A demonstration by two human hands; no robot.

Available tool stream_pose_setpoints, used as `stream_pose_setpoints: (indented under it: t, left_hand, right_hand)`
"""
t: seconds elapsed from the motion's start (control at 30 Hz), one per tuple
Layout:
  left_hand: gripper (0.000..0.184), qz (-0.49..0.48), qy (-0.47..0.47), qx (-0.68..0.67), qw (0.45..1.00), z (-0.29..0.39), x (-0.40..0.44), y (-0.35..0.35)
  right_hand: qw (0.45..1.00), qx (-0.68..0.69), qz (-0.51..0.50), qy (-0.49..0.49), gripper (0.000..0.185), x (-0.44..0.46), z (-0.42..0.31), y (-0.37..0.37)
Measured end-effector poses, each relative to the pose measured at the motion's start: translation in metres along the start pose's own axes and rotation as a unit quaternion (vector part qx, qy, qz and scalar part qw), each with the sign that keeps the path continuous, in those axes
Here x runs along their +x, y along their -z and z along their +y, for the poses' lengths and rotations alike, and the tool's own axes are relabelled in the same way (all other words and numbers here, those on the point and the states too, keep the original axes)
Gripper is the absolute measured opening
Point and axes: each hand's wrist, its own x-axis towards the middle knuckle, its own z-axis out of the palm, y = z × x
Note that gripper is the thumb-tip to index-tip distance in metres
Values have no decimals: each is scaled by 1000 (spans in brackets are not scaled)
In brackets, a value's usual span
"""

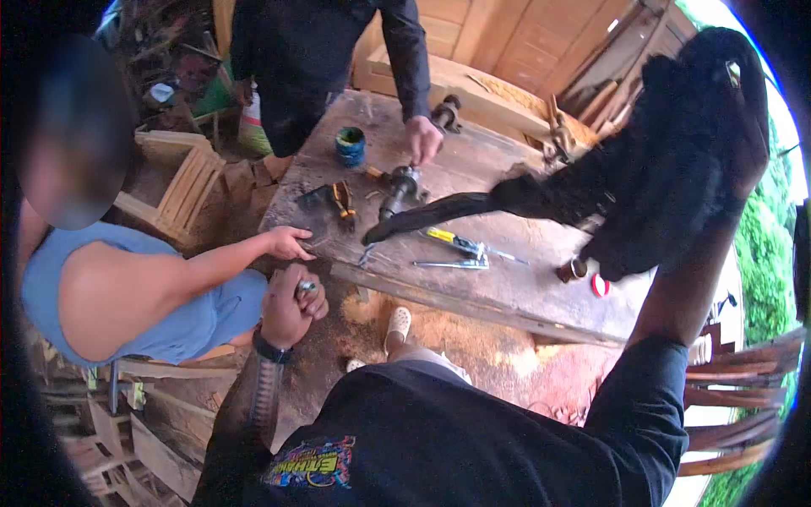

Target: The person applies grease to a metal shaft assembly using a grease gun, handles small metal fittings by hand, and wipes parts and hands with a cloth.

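My left hand [293, 306] is closed around a small metallic, greenish piece [306, 288], low in front of the workbench's left end. My right hand [748, 152] is raised at the far right, gripping a bunched black cloth [667, 160]; its fingers are mostly hidden. One long strip of the cloth hangs leftward over the wooden workbench [498, 296]. Under and beside that strip lie a metal shaft-like part [400, 193], a yellow-handled screwdriver [452, 238] and pliers with orange-black handles [342, 201].
Across the bench, a person in dark clothes has a hand [424, 139] on the metal part. At left, a person in blue reaches a hand [289, 243] to the bench edge. A blue-green tape roll [350, 146], a brown jar [572, 270] and a red-rimmed lid [600, 286] are on the bench.
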Motion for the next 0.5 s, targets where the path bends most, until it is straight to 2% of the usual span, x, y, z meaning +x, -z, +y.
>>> stream_pose_setpoints:
  t: [0.13, 0.2, 0.27, 0.3, 0.37, 0.4, 0.43, 0.5]
  left_hand:
    - [44, -46, 69, -41, 996, -29, 45, -32]
    - [43, -64, 89, -55, 992, -46, 65, -58]
    - [42, -104, 108, -36, 988, -68, 86, -78]
    - [42, -123, 117, -26, 985, -79, 97, -88]
    - [42, -101, 143, 11, 985, -99, 116, -115]
    - [42, -88, 155, 30, 984, -110, 126, -126]
    - [41, -116, 153, 28, 981, -129, 141, -128]
    - [37, -140, 135, 54, 979, -159, 166, -145]
  right_hand:
    - [982, -163, 90, 12, 42, -86, 1, -18]
    - [999, -3, 19, -37, 35, -110, 42, 36]
    - [986, 140, 62, -70, 23, -141, 69, 69]
    - [976, 84, 195, -49, 19, -161, 69, 48]
    - [968, 46, 244, -43, 21, -207, 131, 80]
    - [968, 93, 226, -58, 18, -232, 162, 84]
    - [966, 141, 207, -71, 15, -253, 187, 88]
    - [890, 265, 280, -244, 13, -283, 200, 55]
